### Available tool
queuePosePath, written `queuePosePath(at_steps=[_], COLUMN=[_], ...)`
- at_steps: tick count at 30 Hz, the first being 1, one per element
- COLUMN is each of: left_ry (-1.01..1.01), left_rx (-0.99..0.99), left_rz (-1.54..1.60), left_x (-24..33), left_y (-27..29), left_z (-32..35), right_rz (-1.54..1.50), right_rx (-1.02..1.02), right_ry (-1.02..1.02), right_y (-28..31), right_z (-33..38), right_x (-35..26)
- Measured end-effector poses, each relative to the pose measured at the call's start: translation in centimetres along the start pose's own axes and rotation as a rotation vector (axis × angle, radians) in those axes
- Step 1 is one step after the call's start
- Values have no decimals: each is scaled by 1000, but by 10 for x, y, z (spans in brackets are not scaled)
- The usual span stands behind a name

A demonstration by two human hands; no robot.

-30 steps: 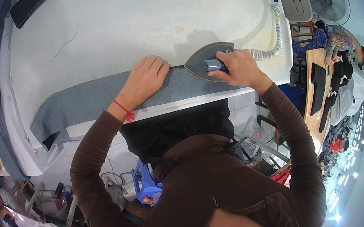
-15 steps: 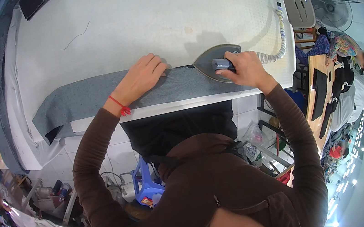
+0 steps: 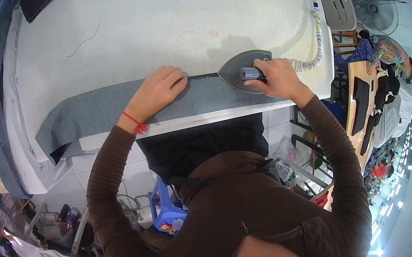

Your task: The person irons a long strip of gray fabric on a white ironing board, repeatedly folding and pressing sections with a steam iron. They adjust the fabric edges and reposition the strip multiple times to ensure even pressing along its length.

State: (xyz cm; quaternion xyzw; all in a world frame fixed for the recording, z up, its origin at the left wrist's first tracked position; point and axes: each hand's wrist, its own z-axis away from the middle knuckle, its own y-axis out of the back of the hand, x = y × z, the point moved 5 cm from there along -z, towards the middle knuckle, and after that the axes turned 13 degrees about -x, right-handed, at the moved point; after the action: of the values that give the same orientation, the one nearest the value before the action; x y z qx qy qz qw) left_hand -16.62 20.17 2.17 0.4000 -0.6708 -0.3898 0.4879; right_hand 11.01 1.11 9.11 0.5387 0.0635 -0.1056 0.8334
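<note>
A long grey-blue fabric strip [image 3: 94, 109] lies along the near edge of the white padded ironing table. My left hand [image 3: 159, 90] is closed at its far edge, fingers curled and pinching the cloth; the fingertips are partly hidden. Between that hand and the iron runs a narrow dark band [image 3: 203, 76] along the strip's far edge. My right hand [image 3: 283, 77] wraps round the handle of a clothes iron [image 3: 229, 73]. The iron rests flat over the far edge of the strip, its pointed tip toward my left hand.
A wrapped hose [image 3: 317, 36] runs from the iron up the table's right side. A loose thread [image 3: 84, 40] and dark folded cloth [image 3: 36, 6] lie on the white table [image 3: 151, 26]. More grey fabric [image 3: 1, 114] hangs at the left. Beyond are a fan [image 3: 371, 7] and another person [image 3: 388, 50].
My left hand has shifted slightly left, its fingers drawn closer together. More of the dark band shows between hand and iron. The iron has barely moved left.
</note>
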Motion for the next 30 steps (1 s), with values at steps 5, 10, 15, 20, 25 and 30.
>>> queuePosePath(at_steps=[5,10,15,20,25,30], left_ry=[-19,-5,32,72,89,183], left_rx=[-26,-12,7,27,-2,10], left_rz=[-13,13,50,81,113,172], left_x=[-1,-4,-5,-4,-9,-14], left_y=[1,3,2,8,9,13], left_z=[-1,3,6,17,19,23], right_rz=[38,5,52,49,64,54], right_rx=[20,-23,12,-32,-5,-27], right_ry=[13,-20,12,-2,32,13], right_y=[4,1,2,3,7,6], right_z=[-6,-4,-18,-16,-28,-27], right_x=[-10,-4,-21,-24,-39,-38])
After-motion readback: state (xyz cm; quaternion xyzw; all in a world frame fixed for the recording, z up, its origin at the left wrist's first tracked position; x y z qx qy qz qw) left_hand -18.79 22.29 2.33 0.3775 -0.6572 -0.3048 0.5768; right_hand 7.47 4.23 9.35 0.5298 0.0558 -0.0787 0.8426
